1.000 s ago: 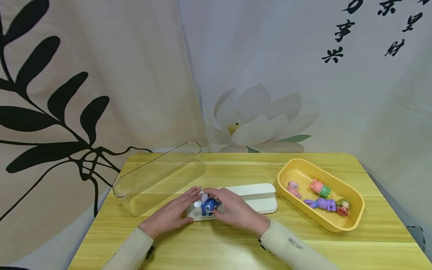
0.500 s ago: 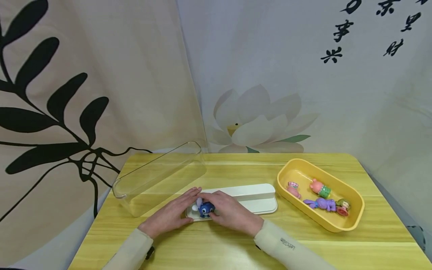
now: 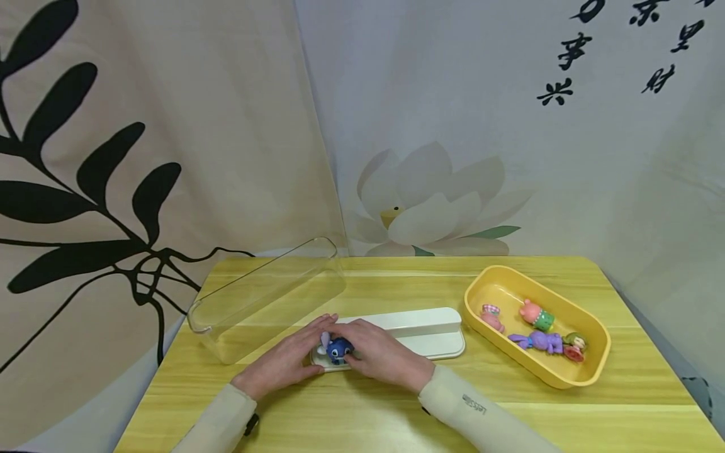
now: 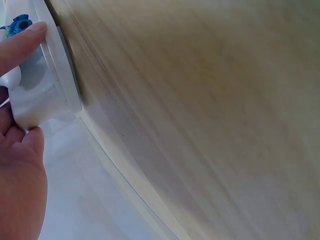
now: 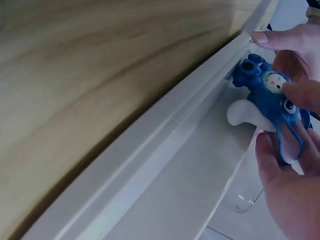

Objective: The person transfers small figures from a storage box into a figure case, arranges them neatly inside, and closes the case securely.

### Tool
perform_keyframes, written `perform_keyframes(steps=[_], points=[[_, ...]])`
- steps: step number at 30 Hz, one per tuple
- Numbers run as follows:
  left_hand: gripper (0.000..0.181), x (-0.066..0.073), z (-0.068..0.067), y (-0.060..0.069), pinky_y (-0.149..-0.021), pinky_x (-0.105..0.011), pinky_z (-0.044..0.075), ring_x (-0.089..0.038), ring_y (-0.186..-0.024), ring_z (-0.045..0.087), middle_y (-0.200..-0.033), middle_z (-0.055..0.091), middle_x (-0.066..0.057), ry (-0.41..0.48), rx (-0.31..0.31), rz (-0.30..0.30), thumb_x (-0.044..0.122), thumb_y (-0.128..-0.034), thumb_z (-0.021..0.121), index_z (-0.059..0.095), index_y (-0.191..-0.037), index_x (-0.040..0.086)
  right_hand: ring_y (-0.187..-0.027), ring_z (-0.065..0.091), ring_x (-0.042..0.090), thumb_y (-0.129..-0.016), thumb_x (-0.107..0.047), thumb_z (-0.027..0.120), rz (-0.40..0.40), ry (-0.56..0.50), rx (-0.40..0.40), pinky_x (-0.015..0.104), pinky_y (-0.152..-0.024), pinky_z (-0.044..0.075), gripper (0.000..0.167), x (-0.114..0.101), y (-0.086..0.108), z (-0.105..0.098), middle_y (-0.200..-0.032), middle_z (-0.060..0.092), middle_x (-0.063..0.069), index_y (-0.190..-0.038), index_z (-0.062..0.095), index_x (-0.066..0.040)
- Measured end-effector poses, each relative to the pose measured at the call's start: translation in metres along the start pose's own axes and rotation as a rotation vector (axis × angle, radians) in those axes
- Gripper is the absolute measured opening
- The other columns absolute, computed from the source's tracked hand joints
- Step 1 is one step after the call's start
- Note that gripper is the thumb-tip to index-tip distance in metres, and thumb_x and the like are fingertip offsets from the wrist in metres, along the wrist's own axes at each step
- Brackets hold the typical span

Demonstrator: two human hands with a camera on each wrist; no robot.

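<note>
A blue, big-eared toy figurine [image 3: 338, 350] is between the thumb and fingers of my right hand [image 3: 382, 352], over the left end of a white stepped base [image 3: 433, 343]. In the right wrist view the figurine [image 5: 265, 95] is low at the base's lower step; whether it touches down I cannot tell. My left hand [image 3: 291, 357] holds the base's left end, the thumb [image 4: 30, 37] on its front edge and the other fingers behind. The hands nearly meet around the figurine.
A clear, open-topped cover [image 3: 272, 296] lies behind the left hand. To the right, a yellow tray [image 3: 600, 352] holds several figurines, among them a pink-headed one in green [image 3: 538, 316] and a purple one [image 3: 538, 342]. A printed curtain [image 3: 430, 126] hangs behind the table [image 3: 566, 421].
My right hand has shifted left along the base with the blue figurine, bringing it closer to my left hand. The left hand and the base have stayed in place.
</note>
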State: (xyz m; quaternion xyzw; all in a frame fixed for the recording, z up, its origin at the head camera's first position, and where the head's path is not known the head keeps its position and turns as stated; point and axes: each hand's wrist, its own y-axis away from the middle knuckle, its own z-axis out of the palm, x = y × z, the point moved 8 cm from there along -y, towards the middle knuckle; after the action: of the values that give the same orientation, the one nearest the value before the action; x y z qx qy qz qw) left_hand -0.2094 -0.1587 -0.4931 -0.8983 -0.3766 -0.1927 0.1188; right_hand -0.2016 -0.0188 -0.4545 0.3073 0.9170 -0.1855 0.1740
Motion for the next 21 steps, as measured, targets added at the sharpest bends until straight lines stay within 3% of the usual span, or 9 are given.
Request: perform_keyframes(steps=[4,11,15,21], points=[[0.089,-0.001,0.0,0.001,-0.12,-0.046,0.036,-0.024,-0.155,0.027,-0.171,0.026,-0.003,-0.009,-0.005,-0.013,0.021,-0.0908,0.082,0.032,-0.164,0.013,-0.125,0.058,0.015,-0.094,-0.014,0.077,0.027,-0.005,0.009,0.031,-0.111,0.048,0.06,0.002,0.0,-0.002,-0.138,0.061,0.003,-0.148,0.052,-0.011],[0.089,0.0,0.001,0.001,-0.118,-0.049,0.038,-0.028,-0.154,0.029,-0.171,0.025,-0.007,-0.067,-0.001,0.007,0.023,-0.0891,0.084,0.035,-0.162,0.011,-0.111,0.06,0.009,-0.091,-0.023,0.082,0.121,-0.088,0.046,0.025,-0.098,0.054,0.068,0.013,0.006,-0.006,-0.129,0.062,0.004,-0.15,0.051,-0.009],[0.09,0.001,0.001,0.0,-0.118,-0.049,0.039,-0.027,-0.154,0.029,-0.171,0.026,-0.006,-0.049,0.01,0.017,0.022,-0.089,0.084,0.033,-0.163,0.013,-0.11,0.061,0.007,-0.093,-0.021,0.08,0.145,-0.126,0.033,0.025,-0.097,0.054,0.052,0.016,0.007,-0.005,-0.126,0.065,0.0,-0.14,0.06,-0.011],[0.085,0.001,0.002,-0.003,-0.119,-0.049,0.038,-0.025,-0.155,0.027,-0.171,0.024,-0.002,-0.025,-0.001,0.02,0.022,-0.0907,0.082,0.037,-0.162,0.014,-0.103,0.065,0.005,-0.095,-0.011,0.076,0.111,-0.121,0.05,0.023,-0.091,0.056,0.025,0.016,0.007,-0.01,-0.12,0.071,0.0,-0.12,0.071,-0.011]])
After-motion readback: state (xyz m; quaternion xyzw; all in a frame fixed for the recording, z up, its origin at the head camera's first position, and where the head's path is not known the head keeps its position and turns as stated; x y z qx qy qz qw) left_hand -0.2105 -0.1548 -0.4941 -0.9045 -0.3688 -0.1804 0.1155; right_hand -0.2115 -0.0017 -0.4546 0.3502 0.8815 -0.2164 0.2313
